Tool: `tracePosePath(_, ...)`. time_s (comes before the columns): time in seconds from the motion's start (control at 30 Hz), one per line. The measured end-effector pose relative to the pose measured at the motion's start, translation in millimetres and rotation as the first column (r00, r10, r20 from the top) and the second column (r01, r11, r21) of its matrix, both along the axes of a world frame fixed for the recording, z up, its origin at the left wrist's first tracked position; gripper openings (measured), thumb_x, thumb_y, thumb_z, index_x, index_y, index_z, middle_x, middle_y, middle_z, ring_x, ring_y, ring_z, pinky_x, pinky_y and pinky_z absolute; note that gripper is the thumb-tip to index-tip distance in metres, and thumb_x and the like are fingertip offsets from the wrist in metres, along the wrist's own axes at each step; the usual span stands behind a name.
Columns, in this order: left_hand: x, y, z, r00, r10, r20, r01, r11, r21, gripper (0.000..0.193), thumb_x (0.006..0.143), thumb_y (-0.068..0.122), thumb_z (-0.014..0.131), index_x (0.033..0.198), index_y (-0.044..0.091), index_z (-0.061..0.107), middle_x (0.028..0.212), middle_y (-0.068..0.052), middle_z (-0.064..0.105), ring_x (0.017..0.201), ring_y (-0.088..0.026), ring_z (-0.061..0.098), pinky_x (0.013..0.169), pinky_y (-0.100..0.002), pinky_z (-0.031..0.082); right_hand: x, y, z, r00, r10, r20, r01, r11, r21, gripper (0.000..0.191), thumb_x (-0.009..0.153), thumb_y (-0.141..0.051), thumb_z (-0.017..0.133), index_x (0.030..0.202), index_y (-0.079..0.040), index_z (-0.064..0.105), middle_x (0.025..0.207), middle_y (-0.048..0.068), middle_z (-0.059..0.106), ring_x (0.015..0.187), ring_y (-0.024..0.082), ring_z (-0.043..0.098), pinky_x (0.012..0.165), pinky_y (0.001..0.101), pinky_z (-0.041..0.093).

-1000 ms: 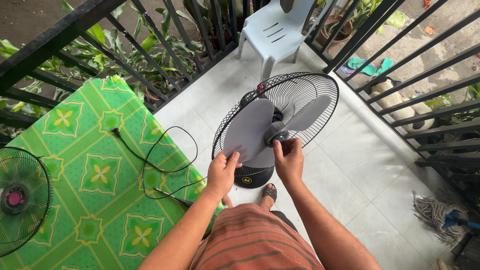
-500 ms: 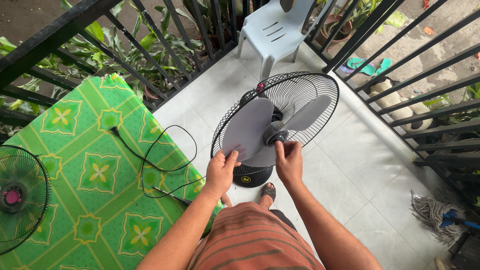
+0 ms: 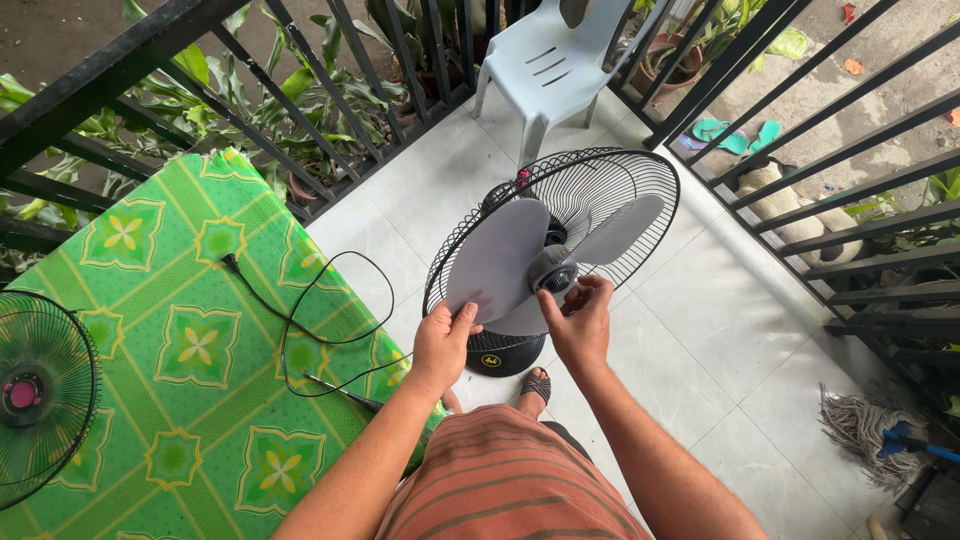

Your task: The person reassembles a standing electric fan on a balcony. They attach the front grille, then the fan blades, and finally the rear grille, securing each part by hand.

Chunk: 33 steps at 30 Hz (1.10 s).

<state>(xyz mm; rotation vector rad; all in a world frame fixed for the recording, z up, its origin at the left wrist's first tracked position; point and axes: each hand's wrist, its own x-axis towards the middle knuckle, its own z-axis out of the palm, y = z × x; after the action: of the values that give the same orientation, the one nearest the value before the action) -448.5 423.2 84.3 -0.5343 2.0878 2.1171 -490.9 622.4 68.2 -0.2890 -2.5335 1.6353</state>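
Fan guard (image 3: 40, 400) cut off (left edge); mop (image 3: 880, 435) handle cropped right.

Your arms are bare to the edge of the picture, with no sleeves, watch or rings showing on your left hand (image 3: 443, 342) or right hand (image 3: 578, 326). You wear a rust-orange garment (image 3: 500, 480) with thin dark stripes and a dark strapped sandal (image 3: 535, 385).

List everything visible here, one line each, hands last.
fan blades: one set, grey, on the fan
blade cap: one, grey, at the hub
rear grille: one, black, behind the blades
fan base: one, black, on the tile floor
front grille: one, dark with pink centre, on the table
tablecloth: one, green, left
power cord: one, black, on the tablecloth
plastic chair: one, white, top
mop: one, grey, lower right
left hand: on a blade
right hand: at the blade cap
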Motion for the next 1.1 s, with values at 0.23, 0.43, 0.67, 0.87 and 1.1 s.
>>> tracePosePath(0.23, 1, 0, 0, 1.000, -0.001, -0.002, 0.001, 1.000, -0.007, 0.030, 0.103, 0.025, 0.057, 0.121, 0.004, 0.069, 0.111, -0.005, 0.077, 0.095, -0.010, 0.072, 0.080, -0.027, 0.062, -6, 3, -17, 0.935, 0.008, 0.356, 0.048, 0.988, -0.148, 0.041, 0.103, -0.040, 0.062, 0.106, 0.000, 0.055, 0.077, 0.006, 0.062, 0.067, 0.014, 0.060, 0.062, 0.0294, 0.050)
tracePosePath(0.43, -1, 0, -2, 1.000, -0.001, -0.002, 0.001, 1.000, -0.012, 0.030, 0.103, 0.025, 0.057, 0.121, 0.005, 0.069, 0.110, -0.004, 0.077, 0.095, -0.009, 0.073, 0.079, -0.027, 0.062, -8, 0, -11, 0.992, 0.027, 0.123, -0.014, 0.995, -0.103, 0.038, 0.094, -0.027, 0.072, 0.112, -0.002, 0.050, 0.079, 0.003, 0.061, 0.070, 0.010, 0.057, 0.063, 0.0275, 0.050)
tracePosePath(0.67, 0, -1, -4, 1.000, 0.006, -0.012, -0.005, 1.000, 0.011, 0.030, 0.103, 0.025, 0.057, 0.122, 0.005, 0.069, 0.111, -0.004, 0.077, 0.095, -0.009, 0.072, 0.079, -0.027, 0.062, -1, 0, -7, 0.991, 0.000, 0.137, 0.010, 0.997, -0.074, 0.047, 0.090, -0.029, 0.076, 0.114, -0.001, 0.047, 0.075, 0.004, 0.059, 0.065, 0.011, 0.056, 0.060, 0.0276, 0.049)
tracePosePath(0.87, 0, -1, -5, 1.000, 0.003, -0.001, -0.003, 1.000, 0.000, 0.029, 0.103, 0.025, 0.057, 0.121, 0.004, 0.069, 0.111, -0.004, 0.077, 0.095, -0.010, 0.072, 0.079, -0.027, 0.062, -5, 1, -18, 0.961, 0.007, 0.277, 0.062, 0.969, -0.238, 0.036, 0.097, -0.036, 0.067, 0.097, -0.002, 0.056, 0.077, 0.002, 0.060, 0.063, 0.010, 0.057, 0.058, 0.0271, 0.048)
tracePosePath(1.1, 1, -2, -2, 1.000, -0.001, -0.004, 0.001, 1.000, -0.002, 0.030, 0.103, 0.025, 0.056, 0.121, 0.004, 0.068, 0.111, -0.004, 0.077, 0.096, -0.010, 0.072, 0.080, -0.027, 0.062, -2, -1, -6, 0.993, 0.016, 0.118, -0.010, 0.999, -0.054, 0.039, 0.088, -0.025, 0.074, 0.113, -0.004, 0.052, 0.071, 0.003, 0.057, 0.061, 0.009, 0.051, 0.057, 0.0262, 0.045)
